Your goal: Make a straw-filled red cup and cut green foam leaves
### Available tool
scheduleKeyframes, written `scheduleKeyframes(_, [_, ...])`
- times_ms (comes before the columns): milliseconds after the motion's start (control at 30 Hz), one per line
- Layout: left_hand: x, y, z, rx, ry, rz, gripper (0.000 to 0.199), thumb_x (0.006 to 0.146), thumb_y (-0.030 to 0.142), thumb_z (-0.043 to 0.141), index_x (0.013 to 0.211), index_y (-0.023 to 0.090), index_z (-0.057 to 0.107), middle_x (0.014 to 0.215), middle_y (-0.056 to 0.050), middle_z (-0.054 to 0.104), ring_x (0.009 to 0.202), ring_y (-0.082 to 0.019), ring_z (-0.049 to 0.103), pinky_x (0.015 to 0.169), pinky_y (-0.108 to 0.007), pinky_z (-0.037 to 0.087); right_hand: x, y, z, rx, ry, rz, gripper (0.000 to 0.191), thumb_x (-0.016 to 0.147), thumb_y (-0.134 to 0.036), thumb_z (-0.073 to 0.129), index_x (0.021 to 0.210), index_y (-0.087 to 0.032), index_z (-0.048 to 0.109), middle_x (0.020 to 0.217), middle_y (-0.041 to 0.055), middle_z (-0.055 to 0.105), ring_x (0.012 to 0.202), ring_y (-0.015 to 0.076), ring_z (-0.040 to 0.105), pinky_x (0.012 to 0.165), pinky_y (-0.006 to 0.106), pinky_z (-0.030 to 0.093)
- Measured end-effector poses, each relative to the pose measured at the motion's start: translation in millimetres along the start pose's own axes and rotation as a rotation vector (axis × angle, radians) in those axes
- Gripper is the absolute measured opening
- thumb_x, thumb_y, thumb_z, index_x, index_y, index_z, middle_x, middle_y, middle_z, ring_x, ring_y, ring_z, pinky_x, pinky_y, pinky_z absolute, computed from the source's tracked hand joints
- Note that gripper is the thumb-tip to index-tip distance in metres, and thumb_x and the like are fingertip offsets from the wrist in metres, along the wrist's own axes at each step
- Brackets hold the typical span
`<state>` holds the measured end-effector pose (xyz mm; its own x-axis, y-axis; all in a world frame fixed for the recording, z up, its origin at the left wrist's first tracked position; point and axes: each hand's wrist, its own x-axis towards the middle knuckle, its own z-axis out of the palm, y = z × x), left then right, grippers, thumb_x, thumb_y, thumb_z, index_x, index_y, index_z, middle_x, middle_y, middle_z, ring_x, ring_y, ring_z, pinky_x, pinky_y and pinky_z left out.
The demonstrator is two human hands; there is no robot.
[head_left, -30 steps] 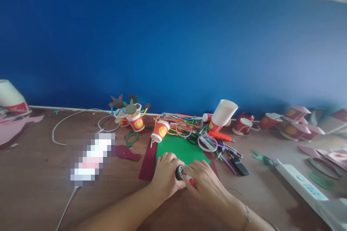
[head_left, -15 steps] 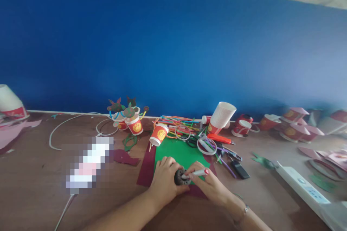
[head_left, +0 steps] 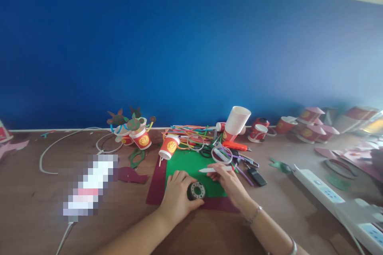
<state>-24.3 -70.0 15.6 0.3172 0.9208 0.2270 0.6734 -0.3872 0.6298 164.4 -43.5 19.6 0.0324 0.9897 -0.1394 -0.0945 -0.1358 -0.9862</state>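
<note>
From the head view, one round, dark roll [head_left: 194, 191] with a grey, spotted face is clamped in the left hand [head_left: 178, 196] by one green sheet's [head_left: 186, 163] near edge; the right hand [head_left: 226, 179] pinches one white-and-red marker [head_left: 206, 170].

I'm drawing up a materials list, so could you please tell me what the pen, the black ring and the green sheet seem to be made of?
Pen: probably smooth plastic, from its white barrel and red end.
Black ring: perhaps dull plastic, possibly metal; its grey face shows no clear shine.
Green sheet: matt paper or card, from its flat, even colour.
</note>
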Motion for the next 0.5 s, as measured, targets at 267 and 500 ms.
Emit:
scheduleKeyframes(267, [0.1, -0.1, 1.2, -0.011, 0.02, 0.02, 0.042, 0.053, 0.034, 0.077, 0.091, 0.023, 0.062, 0.093, -0.005, 0.06, 0.093, -0.027, 0.05, 0.077, -0.037, 0.033, 0.6, 6.9, -1.9, 0.038, 0.029, -0.07, 0.023, 0.075, -0.039, 0.061, 0.074, -0.017, 0.063, 0.057, -0.0004, 0.058, 0.058, 0.0126, 0.05, 0.056, 0.023, 0.036])
scheduleKeyframes(500, [7.6, -7.8, 0.8, -0.411, 0.152, -0.178, 0.026, 0.07, 0.037, 0.062, 0.089, 0.02, 0.06, 0.087, -0.005, 0.063, 0.082, -0.022, 0.056, 0.073, -0.034, 0.04, -0.2, 4.7, -2.9, 0.11, 0.03, -0.05, 0.023, 0.074, -0.039, 0.061, 0.076, -0.016, 0.065, 0.059, 0.001, 0.06, 0.059, 0.0133, 0.051, 0.057, 0.023, 0.037])
